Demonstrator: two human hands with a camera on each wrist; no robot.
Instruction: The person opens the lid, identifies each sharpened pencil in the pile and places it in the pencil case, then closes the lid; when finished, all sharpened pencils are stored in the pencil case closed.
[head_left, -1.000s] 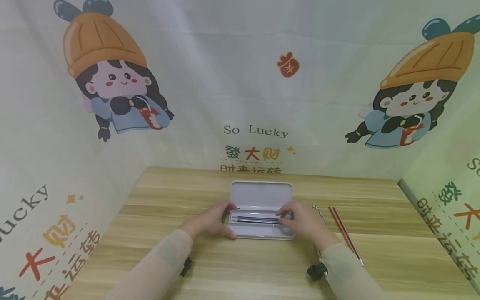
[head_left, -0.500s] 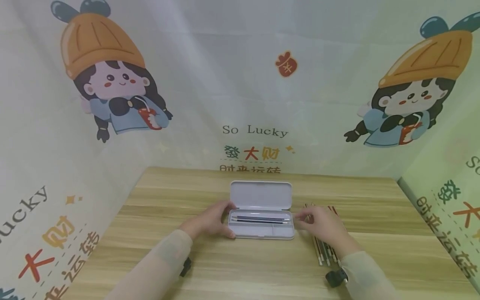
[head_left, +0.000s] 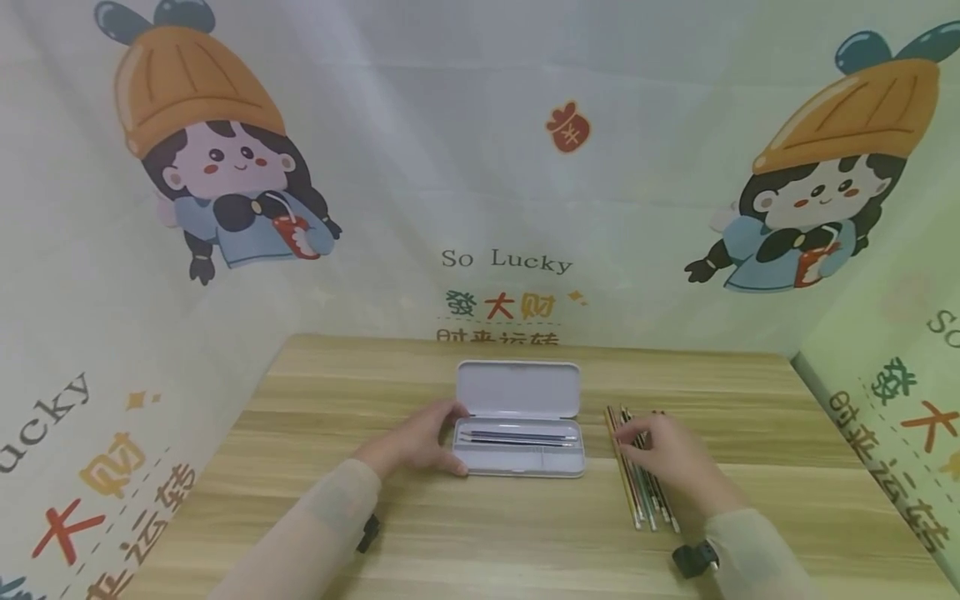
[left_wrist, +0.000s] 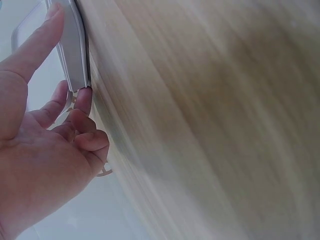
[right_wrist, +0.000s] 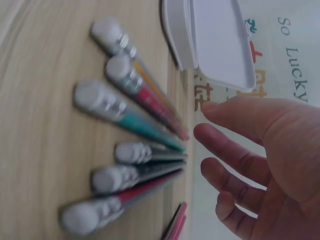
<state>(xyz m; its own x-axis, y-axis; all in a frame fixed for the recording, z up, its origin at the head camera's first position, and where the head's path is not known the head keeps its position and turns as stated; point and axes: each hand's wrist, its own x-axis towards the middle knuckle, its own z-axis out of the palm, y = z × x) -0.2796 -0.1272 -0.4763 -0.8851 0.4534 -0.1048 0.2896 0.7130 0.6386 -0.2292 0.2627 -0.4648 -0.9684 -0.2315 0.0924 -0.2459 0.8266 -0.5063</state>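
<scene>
A white pencil case point(head_left: 519, 460) lies with its lid point(head_left: 518, 389) raised, two dark pencils point(head_left: 517, 438) side by side in its rear compartment. My left hand point(head_left: 427, 439) holds the case by its left end, thumb at the front corner and fingers at the back; the left wrist view has the thumb along the case wall point(left_wrist: 75, 50). To the right of the case, my right hand point(head_left: 663, 450) hovers over a loose fan of pencils point(head_left: 636, 492). Its thumb and fingers are apart with nothing between them. White erasers point(right_wrist: 90, 95) cap the near ends of these pencils.
A wooden table point(head_left: 337, 375) carries everything, with a printed cloth point(head_left: 390, 167) hanging behind and at both sides. Further right in the right wrist view, red pencils point(right_wrist: 176, 222) lie apart from the fan. A black wrist camera point(head_left: 693, 558) is on the right wrist.
My right hand has left the inside of the case, moving right to above the loose pencils, and both pencils in the case now show fully. My left hand keeps its hold on the case.
</scene>
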